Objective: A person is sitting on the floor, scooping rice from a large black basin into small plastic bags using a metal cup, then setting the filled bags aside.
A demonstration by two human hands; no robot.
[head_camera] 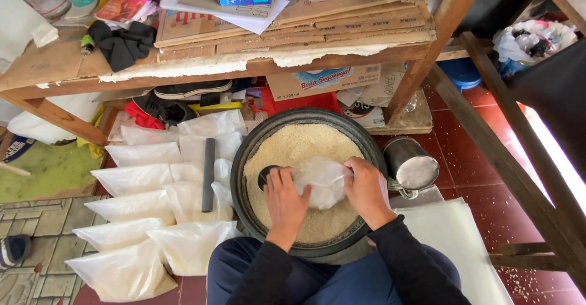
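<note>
right now both hands hold a clear thin plastic bag [322,181] over the round dark basin of pale grain [293,146]: left hand [285,202] pinches its near-left edge, right hand [365,190] wraps its right side. the bag lies between them, long axis crosswise. its mouth and the fingertips stay hidden; a small dark scoop [267,175] peeks out by the left hand.

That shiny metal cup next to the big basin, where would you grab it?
Probably around the metal cup's round body, coming from above on its right side. It lies tilted against the basin, mouth toward the person, so the wall facing the red floor looks free.
</note>
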